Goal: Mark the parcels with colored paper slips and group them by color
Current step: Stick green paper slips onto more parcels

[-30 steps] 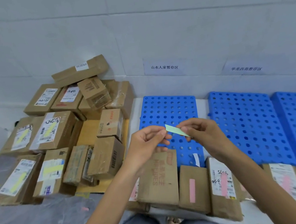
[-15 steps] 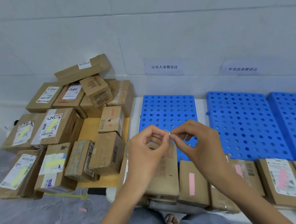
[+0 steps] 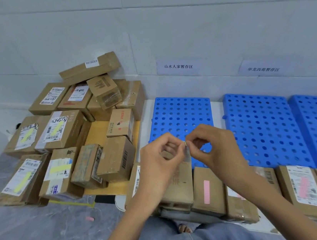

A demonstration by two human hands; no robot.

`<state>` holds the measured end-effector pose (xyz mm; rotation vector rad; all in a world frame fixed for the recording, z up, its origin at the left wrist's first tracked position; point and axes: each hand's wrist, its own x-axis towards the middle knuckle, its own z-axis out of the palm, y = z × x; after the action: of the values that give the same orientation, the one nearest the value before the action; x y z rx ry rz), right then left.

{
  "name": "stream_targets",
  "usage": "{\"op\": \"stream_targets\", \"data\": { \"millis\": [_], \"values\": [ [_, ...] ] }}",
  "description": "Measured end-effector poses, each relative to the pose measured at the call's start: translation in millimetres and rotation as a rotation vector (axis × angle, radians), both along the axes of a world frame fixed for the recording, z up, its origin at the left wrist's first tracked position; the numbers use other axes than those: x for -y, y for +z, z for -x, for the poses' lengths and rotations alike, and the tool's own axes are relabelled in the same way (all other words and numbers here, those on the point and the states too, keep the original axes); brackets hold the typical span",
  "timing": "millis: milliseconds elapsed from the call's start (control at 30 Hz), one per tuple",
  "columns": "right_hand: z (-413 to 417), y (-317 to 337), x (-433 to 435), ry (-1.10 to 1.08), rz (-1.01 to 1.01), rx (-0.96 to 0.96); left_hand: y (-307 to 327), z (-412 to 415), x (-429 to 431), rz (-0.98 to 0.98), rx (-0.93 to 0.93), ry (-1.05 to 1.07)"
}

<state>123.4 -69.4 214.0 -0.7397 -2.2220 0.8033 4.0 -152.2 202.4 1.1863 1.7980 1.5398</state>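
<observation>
Frame centre: our left hand and right hand pinch one greenish slip, seemingly prepping it for the parcel below.

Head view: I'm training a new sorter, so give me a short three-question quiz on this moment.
1. True or false: the left hand and the right hand both pinch the paper slip.
2. Marked parcels in the left pile carry which slips? A pink, B yellow, C blue.
3. Fill in: the near-row parcel between the forearms bears a ____ slip.
Key: 1 true; 2 B; 3 pink.
</observation>
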Motion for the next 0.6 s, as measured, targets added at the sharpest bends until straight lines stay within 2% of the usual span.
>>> {"op": "stream_targets", "data": {
  "millis": [133,200,400,533,600],
  "values": [
    [-4.1,-1.3,-2.9,-0.02,0.209,-0.049,4.6,2.8,-0.7,0.025,0.128,-0.036],
    [-4.7,-0.4,-5.2,-0.017,0.242,-0.047,5.0,3.6,-1.6,0.034,0.136,-0.04],
    [-1.6,2.5,-6.6,-0.016,0.301,-0.053,2.5,3.8,-4.1,0.02,0.055,-0.016],
    [0.7,6.7,-7.7,-0.027,0.463,-0.171,2.5,4.7,-5.5,-0.043,-0.003,0.134],
    [2.0,7.7,-7.2,-0.028,0.512,-0.22,3.6,9.4,-8.1,-0.019,0.016,0.136]
  ]
}}
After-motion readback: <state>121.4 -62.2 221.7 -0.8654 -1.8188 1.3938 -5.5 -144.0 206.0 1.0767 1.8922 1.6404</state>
